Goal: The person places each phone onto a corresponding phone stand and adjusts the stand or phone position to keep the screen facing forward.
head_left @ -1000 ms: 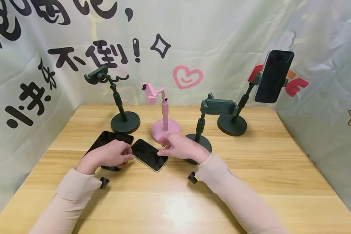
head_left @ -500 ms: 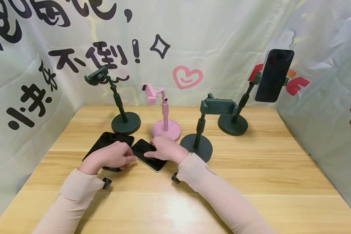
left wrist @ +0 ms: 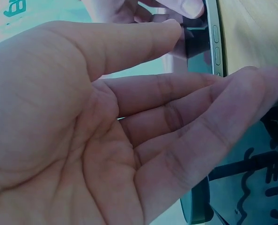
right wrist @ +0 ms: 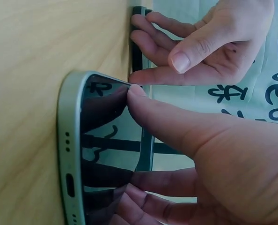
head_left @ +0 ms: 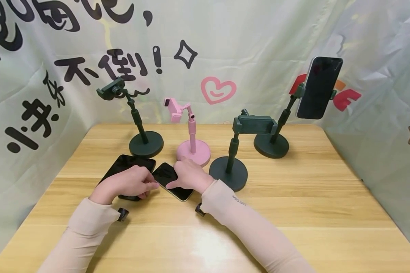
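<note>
A black-screened smartphone (head_left: 164,174) lies face up on the table, its pale rim and charging port facing the right wrist camera. Over its screen, my right hand (head_left: 190,176) spreads thumb and fingers; the thumb tip is right at the near long edge, the fingers toward the far one. My left hand (head_left: 130,182) is loosely bent, its fingertips close to the phone's left end. Nothing shows inside the left palm (left wrist: 101,159). Beneath the left hand lies a larger black tablet (head_left: 127,161), partly hidden by hand and wrist.
Behind the hands stand a dark green phone stand (head_left: 146,145), a pink phone stand (head_left: 193,149) and another dark green stand (head_left: 228,172). At the right back, a further stand (head_left: 271,147) holds an upright phone (head_left: 319,88). A printed cloth (head_left: 259,45) hangs behind the table (head_left: 294,204).
My right hand has moved left from beside the dark stand to over the smartphone, covering more of its screen. The left hand has barely shifted; phones and stands stay put.
</note>
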Available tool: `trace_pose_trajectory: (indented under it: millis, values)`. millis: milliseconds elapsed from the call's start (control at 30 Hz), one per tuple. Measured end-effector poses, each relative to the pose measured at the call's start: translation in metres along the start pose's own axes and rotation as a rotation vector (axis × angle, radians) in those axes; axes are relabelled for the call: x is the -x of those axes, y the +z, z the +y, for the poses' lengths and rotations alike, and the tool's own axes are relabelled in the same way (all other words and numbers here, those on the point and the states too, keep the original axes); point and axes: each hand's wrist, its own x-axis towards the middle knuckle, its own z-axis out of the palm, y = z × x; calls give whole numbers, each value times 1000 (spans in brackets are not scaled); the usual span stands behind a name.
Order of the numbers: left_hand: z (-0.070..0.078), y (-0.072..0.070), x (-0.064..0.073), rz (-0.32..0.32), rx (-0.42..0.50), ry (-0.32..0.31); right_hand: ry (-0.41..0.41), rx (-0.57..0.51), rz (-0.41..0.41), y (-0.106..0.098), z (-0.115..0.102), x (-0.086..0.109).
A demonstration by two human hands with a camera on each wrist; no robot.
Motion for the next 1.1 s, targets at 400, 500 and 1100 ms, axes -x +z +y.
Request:
trace_pose_trajectory:
  millis: [400, 500, 1100]
  values:
    - [1, -1, 2, 0, -11, 0, 41, 42, 12, 3, -6, 1]
    - [2, -1, 2, 3, -11, 1, 50, 41, 8, 3, -6, 1]
    - [2, 1, 2, 1, -8, 11, 52, 24, -39, 0, 1, 3]
